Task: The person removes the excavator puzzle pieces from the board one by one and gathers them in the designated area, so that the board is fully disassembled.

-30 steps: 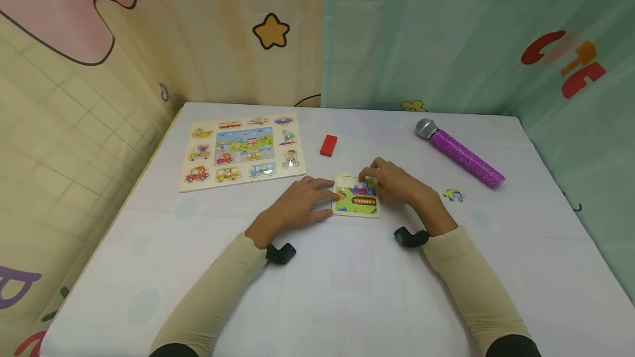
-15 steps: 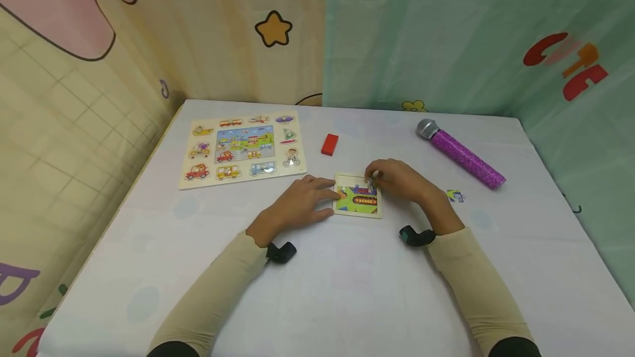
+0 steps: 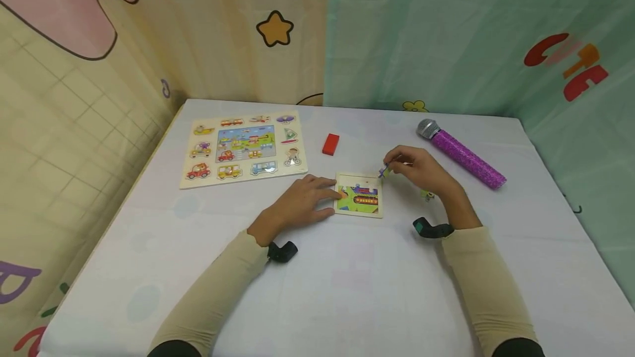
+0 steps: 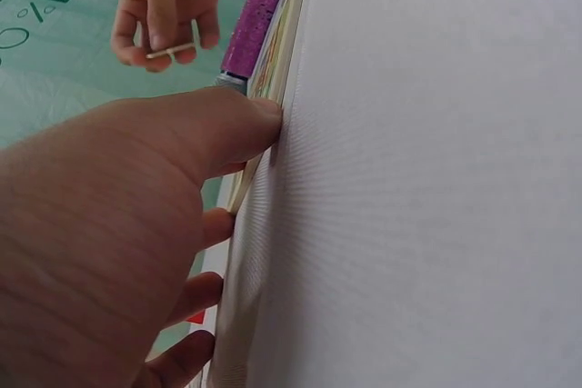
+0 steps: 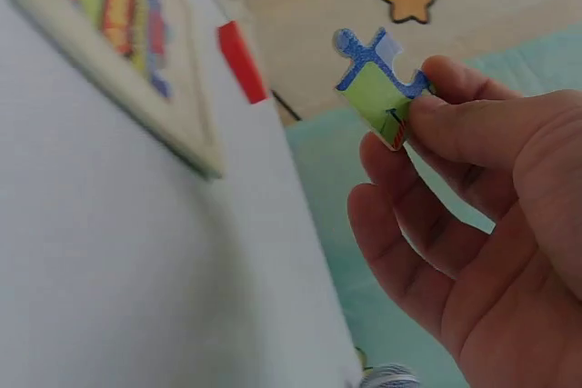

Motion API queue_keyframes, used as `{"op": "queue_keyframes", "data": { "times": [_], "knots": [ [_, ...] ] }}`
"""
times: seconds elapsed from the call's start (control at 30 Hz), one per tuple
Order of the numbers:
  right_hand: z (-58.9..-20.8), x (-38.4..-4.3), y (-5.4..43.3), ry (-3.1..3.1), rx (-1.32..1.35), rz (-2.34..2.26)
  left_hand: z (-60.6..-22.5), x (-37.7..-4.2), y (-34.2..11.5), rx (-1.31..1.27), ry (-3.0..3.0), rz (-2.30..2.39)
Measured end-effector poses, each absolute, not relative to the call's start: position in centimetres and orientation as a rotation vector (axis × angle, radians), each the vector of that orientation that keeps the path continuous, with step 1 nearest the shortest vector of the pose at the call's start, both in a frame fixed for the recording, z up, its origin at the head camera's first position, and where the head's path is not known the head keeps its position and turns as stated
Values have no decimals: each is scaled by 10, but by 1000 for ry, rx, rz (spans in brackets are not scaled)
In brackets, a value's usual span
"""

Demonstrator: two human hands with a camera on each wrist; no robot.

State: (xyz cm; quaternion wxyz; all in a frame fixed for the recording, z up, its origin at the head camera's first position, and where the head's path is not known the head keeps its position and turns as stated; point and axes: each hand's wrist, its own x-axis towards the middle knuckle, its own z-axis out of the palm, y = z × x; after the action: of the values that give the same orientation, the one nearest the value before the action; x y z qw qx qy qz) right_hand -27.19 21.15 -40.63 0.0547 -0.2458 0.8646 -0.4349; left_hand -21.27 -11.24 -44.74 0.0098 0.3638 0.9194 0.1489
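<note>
A small framed puzzle (image 3: 359, 196) lies in the middle of the table, its lower part filled with a picture of a tracked vehicle and its upper strip bare. My left hand (image 3: 300, 205) rests at its left side, fingers fairly straight and fingertips on the frame; the thumb touches the near edge in the left wrist view. Just off the puzzle's upper right corner, my right hand (image 3: 416, 168) pinches a puzzle piece (image 5: 377, 88) between thumb and fingers, raised above the table. The piece is blue and green with a rounded knob. Another puzzle piece (image 3: 427, 195) lies under the right wrist, partly hidden.
A larger picture puzzle board (image 3: 188, 153) with vehicles lies at the back left. Between it and a purple glitter microphone (image 3: 466, 156) sits a red block (image 3: 330, 144). Printed curtains hang behind the white table (image 3: 347, 291).
My right hand has lifted the puzzle piece from the small puzzle's upper right part and moved right and up, baring the upper strip. The left hand stays in place.
</note>
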Motion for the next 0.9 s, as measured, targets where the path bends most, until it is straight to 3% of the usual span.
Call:
{"op": "queue_keyframes", "data": {
  "times": [0.27, 0.47, 0.9],
  "knots": [
    [-363, -255, 292, 2824, -424, -983, -446, -214, -111, 1132, 2873, 464],
    [-377, -233, 355, 2829, -245, -724, -445, -213, -113, 1136, 2880, 454],
    [-410, -227, 369, 2957, -303, -579, -447, -212, -114, 1151, 2858, 521]
  ]
}}
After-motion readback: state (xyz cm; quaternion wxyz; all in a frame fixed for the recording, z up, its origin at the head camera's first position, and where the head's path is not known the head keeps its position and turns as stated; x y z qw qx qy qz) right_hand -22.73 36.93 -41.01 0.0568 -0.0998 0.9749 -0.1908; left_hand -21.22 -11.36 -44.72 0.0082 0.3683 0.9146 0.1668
